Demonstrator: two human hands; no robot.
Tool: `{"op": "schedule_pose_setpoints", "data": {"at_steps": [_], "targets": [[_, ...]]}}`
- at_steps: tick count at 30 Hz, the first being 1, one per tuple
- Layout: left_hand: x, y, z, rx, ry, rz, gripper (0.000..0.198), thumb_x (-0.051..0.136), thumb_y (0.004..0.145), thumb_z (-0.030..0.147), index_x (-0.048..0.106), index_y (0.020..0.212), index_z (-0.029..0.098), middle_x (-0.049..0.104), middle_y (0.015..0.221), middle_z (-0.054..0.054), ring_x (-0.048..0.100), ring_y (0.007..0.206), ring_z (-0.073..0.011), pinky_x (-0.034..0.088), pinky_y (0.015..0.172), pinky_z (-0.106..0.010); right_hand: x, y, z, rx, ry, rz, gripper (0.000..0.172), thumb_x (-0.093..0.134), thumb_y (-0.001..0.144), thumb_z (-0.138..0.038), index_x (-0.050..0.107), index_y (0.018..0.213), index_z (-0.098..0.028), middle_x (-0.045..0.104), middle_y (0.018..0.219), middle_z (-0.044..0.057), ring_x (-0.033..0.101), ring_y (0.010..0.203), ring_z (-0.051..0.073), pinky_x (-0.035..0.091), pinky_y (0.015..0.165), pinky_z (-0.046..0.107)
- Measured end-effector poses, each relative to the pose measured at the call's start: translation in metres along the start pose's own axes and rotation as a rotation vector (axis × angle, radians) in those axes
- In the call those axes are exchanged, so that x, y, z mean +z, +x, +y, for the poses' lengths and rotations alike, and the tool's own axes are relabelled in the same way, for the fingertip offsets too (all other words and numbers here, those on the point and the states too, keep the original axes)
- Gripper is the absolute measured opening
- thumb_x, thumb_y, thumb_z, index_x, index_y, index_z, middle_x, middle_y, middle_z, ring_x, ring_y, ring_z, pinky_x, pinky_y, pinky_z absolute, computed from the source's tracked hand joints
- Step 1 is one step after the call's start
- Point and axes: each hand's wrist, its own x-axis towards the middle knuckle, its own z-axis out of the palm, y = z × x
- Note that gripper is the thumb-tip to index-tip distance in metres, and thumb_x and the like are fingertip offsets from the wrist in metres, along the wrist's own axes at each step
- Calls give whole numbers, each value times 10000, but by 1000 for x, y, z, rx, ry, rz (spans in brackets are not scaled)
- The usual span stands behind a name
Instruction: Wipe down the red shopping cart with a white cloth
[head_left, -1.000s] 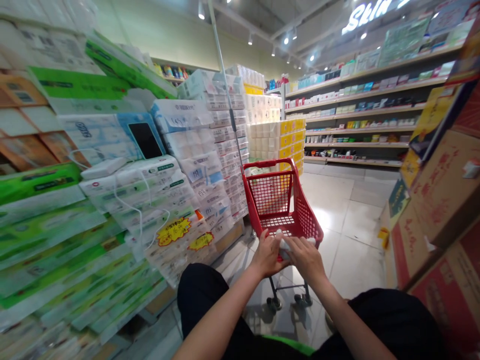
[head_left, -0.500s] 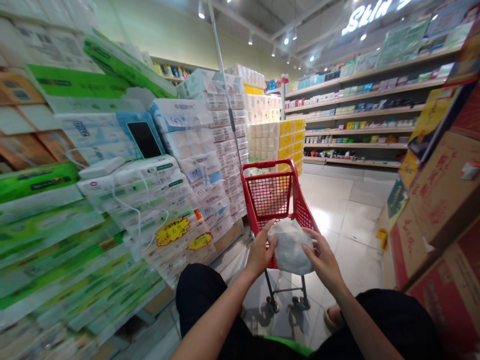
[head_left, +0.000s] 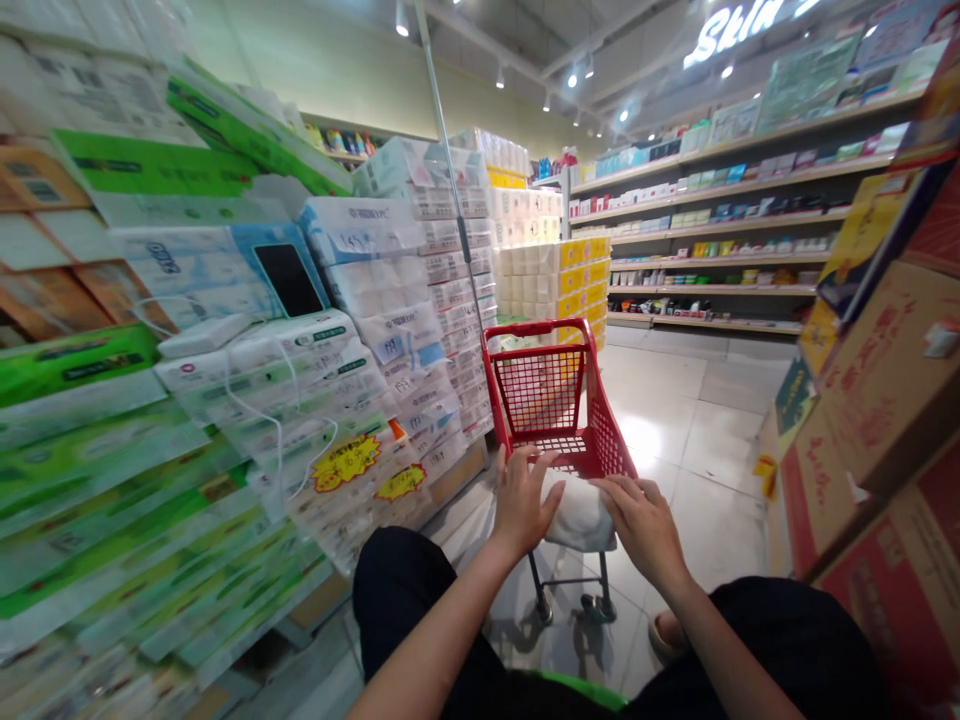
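A small red shopping cart (head_left: 551,395) stands on the tiled floor just ahead of my knees. At its near edge I hold a soft white pack (head_left: 581,512) between both hands. My left hand (head_left: 523,500) presses on the pack's left side with fingers spread over it. My right hand (head_left: 643,528) lies over its right side, fingers curled on the top edge. The pack's lower part hangs in front of the cart's near wall, and its label is hidden.
Stacks of tissue and toilet-paper packs (head_left: 247,400) fill the left side, with a phone (head_left: 289,280) and a white cable lying on them. Cardboard boxes (head_left: 877,420) crowd the right. Shelves (head_left: 712,240) line the far wall. A metal pole (head_left: 450,170) rises behind the cart.
A second ago both hands were down at the cart's near edge. They then lifted the white pack up and have now lowered it again, hands resting over its top.
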Motion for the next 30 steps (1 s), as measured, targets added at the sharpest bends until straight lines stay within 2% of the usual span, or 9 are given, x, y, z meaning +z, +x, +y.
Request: {"op": "schedule_pose_setpoints", "data": {"at_steps": [3,6,9,13,16,20,24,27,30], "targets": [[1,-3,11,101,-7,-107,327,553,922,353,538,1232,249,534,1212,-69,488,1183,-248,318,1120,-495,0,0,1,0,26,-16,359,361,984,-341,592,1259,-334,664,1172,4,536,1012,238,456,898,419],[19,-5,24,217,13,-226,389,564,915,380,502,1263,217,557,1207,-84,529,1116,-239,453,973,-400,-1,3,5,20,93,-28,391,342,990,-349,541,1324,-305,684,1096,24,553,1001,227,485,869,382],[46,-5,40,260,128,-253,516,603,883,420,452,1311,174,566,1180,-113,557,1040,-257,473,893,-408,-3,5,14,69,158,11,439,297,998,-321,442,1413,-302,687,1069,31,573,1013,207,508,823,342],[71,-3,44,284,284,-259,416,543,922,385,458,1287,203,591,1049,-87,583,874,-234,473,754,-379,-2,3,33,-3,81,32,428,311,990,-293,460,1390,-323,663,1197,8,596,977,198,498,801,351],[68,-2,25,324,327,-267,274,441,980,310,484,1238,230,597,943,-53,584,803,-201,454,707,-333,3,-1,45,-99,-11,5,404,344,981,-279,499,1352,-315,629,1280,-4,602,991,194,484,771,343],[38,-2,-30,465,304,-333,227,405,1001,296,517,1187,233,601,887,-34,583,778,-183,460,716,-321,8,-3,49,-155,-83,4,405,377,969,-260,497,1354,-294,597,1334,-1,584,1049,202,467,798,344],[9,-3,-83,627,257,-319,239,369,1011,222,538,1180,227,625,978,-34,583,966,-170,431,968,-365,11,0,47,-168,-61,-23,429,382,960,-252,471,1377,-298,580,1351,-7,576,1056,200,470,821,345],[10,-6,-91,580,239,-270,226,377,1011,244,554,1151,229,623,1044,-32,564,1035,-165,354,1084,-394,13,1,45,-154,-30,-29,413,394,952,-279,500,1351,-305,577,1348,-13,556,1094,207,472,855,363],[27,-10,-74,425,255,-208,174,429,993,287,575,1047,211,622,967,-36,574,968,-184,373,1050,-409,14,3,39,-97,-40,29,360,381,955,-302,580,1255,-317,607,1293,-19,499,1189,236,434,942,423]]}}
